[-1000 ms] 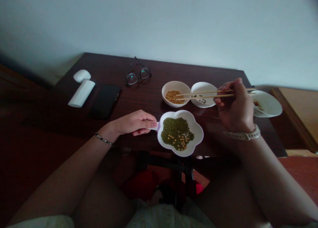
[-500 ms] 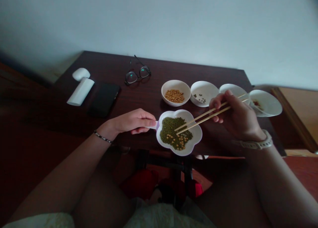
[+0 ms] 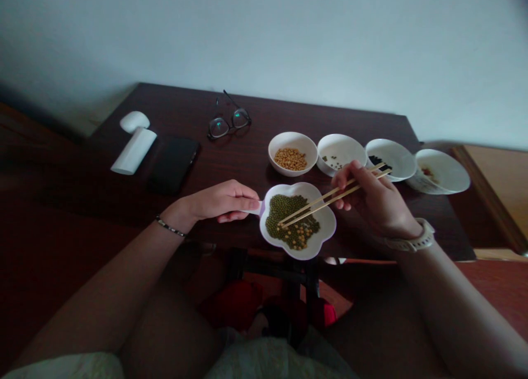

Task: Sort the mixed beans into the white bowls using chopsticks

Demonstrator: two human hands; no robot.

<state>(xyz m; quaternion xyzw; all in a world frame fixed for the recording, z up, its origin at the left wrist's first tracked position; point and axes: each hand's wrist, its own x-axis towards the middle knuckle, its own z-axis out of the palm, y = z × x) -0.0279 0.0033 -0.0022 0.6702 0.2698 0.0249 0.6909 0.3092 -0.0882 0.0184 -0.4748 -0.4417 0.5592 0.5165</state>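
Observation:
My left hand (image 3: 226, 202) is closed around the short handle of a white, flower-shaped bowl (image 3: 328, 225) at the table's near edge. Green mung beans (image 3: 284, 208) cover its bottom, with several yellow soybeans (image 3: 303, 237) among them on the near side. A pair of wooden chopsticks (image 3: 325, 199) is gripped in my right hand (image 3: 373, 203), slanting down to the left. Their tips are close together among the beans in the bowl's left part. Whether a bean sits between the tips I cannot tell.
Behind stand a bowl of soybeans (image 3: 292, 137), a bowl with a few small dark-green beans (image 3: 342, 142), a bowl with black contents (image 3: 396, 148) and a bowl with reddish bits (image 3: 447, 170). Glasses (image 3: 229, 126), a black phone (image 3: 173, 164) and a white device (image 3: 135, 150) lie left.
My right hand has moved left, carrying the chopstick tips left across the beans. The black contents of the third bowl now show. My left hand and the flower-shaped bowl stay put.

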